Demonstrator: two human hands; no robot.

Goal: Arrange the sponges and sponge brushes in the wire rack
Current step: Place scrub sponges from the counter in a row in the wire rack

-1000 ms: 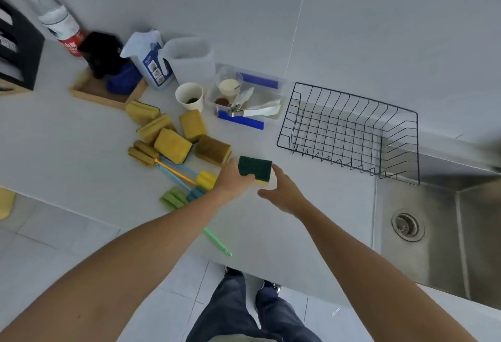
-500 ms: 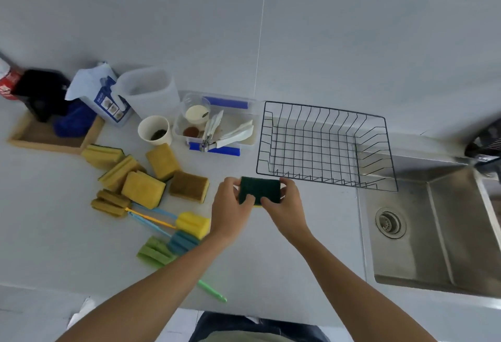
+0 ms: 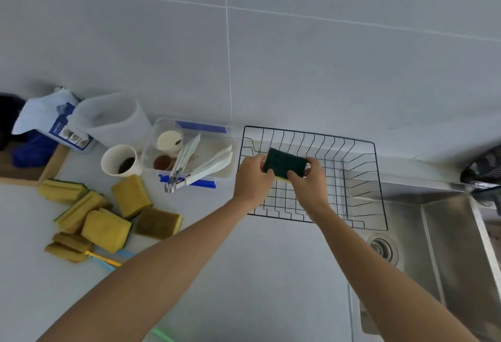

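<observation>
A green-topped sponge (image 3: 284,164) with a yellow underside hangs over the left half of the black wire rack (image 3: 360,179). My left hand (image 3: 252,179) pinches its left end and my right hand (image 3: 309,183) grips its right end. Nothing else lies in the rack. Several yellow sponges (image 3: 105,229) lie in a loose heap on the counter at the left. Beside them lie sponge brushes (image 3: 70,248) with thin yellow and blue handles, partly hidden by my left forearm.
A paper cup (image 3: 120,161), a clear tub of utensils (image 3: 189,157) and a white jug (image 3: 111,122) stand left of the rack. A steel sink (image 3: 439,246) drops off right of the rack. A wooden tray (image 3: 51,168) sits far left.
Both hands have carried the green sponge away from the counter's front and up over the rack. The camera has tilted up toward the wall.
</observation>
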